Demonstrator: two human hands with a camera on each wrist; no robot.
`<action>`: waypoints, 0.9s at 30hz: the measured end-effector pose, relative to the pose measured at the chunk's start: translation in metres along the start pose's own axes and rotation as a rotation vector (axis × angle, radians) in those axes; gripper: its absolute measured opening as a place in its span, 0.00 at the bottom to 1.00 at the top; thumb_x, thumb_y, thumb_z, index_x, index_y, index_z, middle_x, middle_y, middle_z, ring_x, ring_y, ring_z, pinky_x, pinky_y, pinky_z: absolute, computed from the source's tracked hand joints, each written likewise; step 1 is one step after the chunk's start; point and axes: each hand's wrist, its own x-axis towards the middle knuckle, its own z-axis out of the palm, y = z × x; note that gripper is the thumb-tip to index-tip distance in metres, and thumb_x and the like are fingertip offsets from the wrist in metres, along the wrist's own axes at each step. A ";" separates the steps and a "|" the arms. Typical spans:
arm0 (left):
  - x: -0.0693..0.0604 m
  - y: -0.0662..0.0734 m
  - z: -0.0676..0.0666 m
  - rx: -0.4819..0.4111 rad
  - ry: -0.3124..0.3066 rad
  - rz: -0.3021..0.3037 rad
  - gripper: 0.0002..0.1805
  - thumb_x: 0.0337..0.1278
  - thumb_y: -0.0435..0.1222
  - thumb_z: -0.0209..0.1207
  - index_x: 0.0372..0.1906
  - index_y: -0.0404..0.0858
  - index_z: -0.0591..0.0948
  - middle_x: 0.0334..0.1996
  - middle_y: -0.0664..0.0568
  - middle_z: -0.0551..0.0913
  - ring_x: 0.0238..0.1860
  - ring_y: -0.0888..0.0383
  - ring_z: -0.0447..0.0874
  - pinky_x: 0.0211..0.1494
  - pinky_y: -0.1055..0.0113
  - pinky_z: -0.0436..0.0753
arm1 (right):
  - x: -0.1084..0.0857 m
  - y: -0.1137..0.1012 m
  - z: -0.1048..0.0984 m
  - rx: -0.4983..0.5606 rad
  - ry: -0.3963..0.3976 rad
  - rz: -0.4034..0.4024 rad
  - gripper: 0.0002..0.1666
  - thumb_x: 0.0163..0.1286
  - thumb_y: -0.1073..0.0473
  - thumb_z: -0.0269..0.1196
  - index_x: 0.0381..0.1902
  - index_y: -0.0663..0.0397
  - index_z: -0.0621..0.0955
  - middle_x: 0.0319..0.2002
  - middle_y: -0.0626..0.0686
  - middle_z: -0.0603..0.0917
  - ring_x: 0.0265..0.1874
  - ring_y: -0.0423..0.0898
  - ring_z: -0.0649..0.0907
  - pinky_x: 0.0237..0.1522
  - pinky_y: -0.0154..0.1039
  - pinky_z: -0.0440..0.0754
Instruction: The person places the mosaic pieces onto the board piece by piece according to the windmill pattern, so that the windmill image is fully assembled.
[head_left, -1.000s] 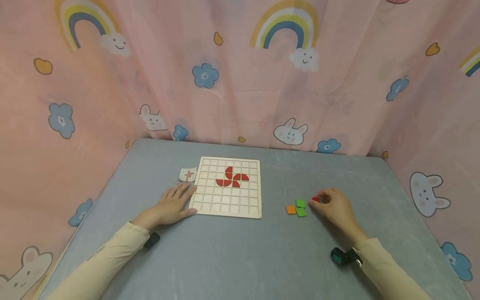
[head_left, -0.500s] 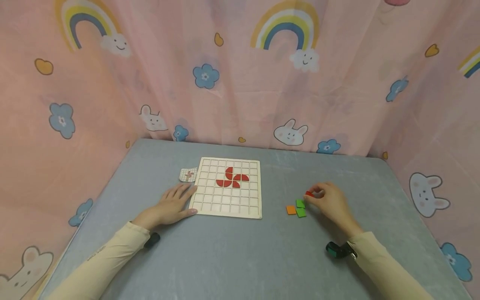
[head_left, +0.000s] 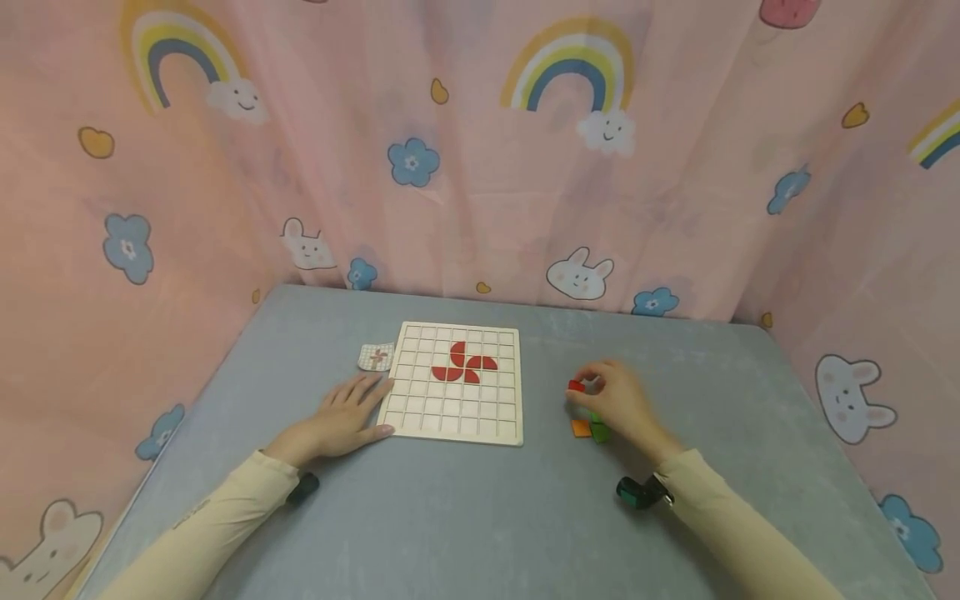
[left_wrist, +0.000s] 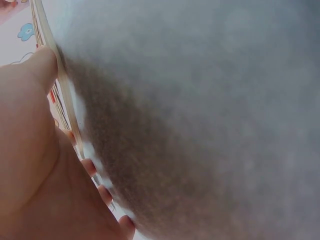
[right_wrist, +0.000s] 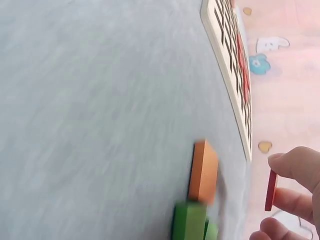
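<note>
My right hand [head_left: 618, 404] pinches a small red tile [head_left: 576, 386] between thumb and fingers, above and beside the loose tiles. In the right wrist view the red tile [right_wrist: 271, 190] shows edge-on, clear of the table. An orange tile [head_left: 581, 428] and green tiles [head_left: 600, 432] lie below that hand, the green ones partly hidden by it. My left hand [head_left: 333, 422] lies with fingers extended at the left edge of a pale gridded board [head_left: 450, 425], its thumb and fingertip touching it. Red rounded pieces [head_left: 448, 374] form a pinwheel shape on the board's grid.
A small card [head_left: 375, 357] printted with a grid and a pinwheel figure lies at the board's upper left. The grey table [head_left: 465, 525] ends at a pink patterned curtain [head_left: 480, 208] behind and at both sides.
My right hand has moved left with the red tile, from right of the loose tiles to over them, towards the board. The left hand stays put; the head view has shifted slightly.
</note>
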 end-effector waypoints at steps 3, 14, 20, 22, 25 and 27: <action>0.000 -0.003 0.003 -0.015 0.002 0.007 0.44 0.70 0.57 0.51 0.79 0.40 0.51 0.79 0.38 0.47 0.79 0.34 0.43 0.75 0.32 0.48 | 0.004 -0.010 0.007 -0.001 -0.013 -0.003 0.16 0.57 0.50 0.75 0.38 0.52 0.85 0.42 0.57 0.82 0.37 0.50 0.79 0.37 0.39 0.76; 0.003 -0.005 0.005 -0.014 0.006 -0.004 0.44 0.69 0.56 0.52 0.79 0.41 0.51 0.79 0.39 0.47 0.79 0.35 0.43 0.75 0.32 0.48 | 0.019 -0.039 0.027 0.015 -0.072 -0.062 0.17 0.57 0.50 0.75 0.41 0.50 0.86 0.40 0.53 0.83 0.39 0.49 0.80 0.40 0.42 0.79; 0.001 -0.004 0.003 -0.007 0.006 0.006 0.44 0.69 0.58 0.50 0.79 0.40 0.51 0.79 0.38 0.48 0.78 0.33 0.43 0.74 0.32 0.48 | 0.027 -0.051 0.038 0.010 -0.107 -0.113 0.15 0.58 0.49 0.74 0.40 0.47 0.86 0.39 0.51 0.82 0.37 0.47 0.79 0.38 0.39 0.77; 0.002 -0.005 0.004 -0.007 0.004 0.006 0.45 0.69 0.59 0.51 0.79 0.40 0.51 0.79 0.38 0.48 0.78 0.33 0.43 0.74 0.32 0.48 | 0.029 -0.055 0.041 0.014 -0.125 -0.125 0.15 0.58 0.49 0.74 0.40 0.46 0.85 0.40 0.52 0.82 0.37 0.46 0.79 0.37 0.38 0.76; 0.004 -0.008 0.006 -0.007 -0.002 0.001 0.45 0.68 0.59 0.51 0.79 0.41 0.50 0.79 0.39 0.47 0.79 0.34 0.43 0.75 0.32 0.48 | 0.032 -0.061 0.046 0.023 -0.141 -0.141 0.14 0.58 0.49 0.74 0.39 0.46 0.85 0.38 0.51 0.81 0.35 0.45 0.78 0.34 0.36 0.74; 0.004 -0.010 0.008 -0.001 0.001 0.000 0.45 0.68 0.59 0.51 0.80 0.41 0.49 0.79 0.39 0.46 0.79 0.35 0.42 0.75 0.32 0.48 | 0.034 -0.064 0.049 0.033 -0.145 -0.154 0.14 0.57 0.50 0.74 0.38 0.47 0.85 0.36 0.51 0.80 0.33 0.44 0.77 0.33 0.36 0.72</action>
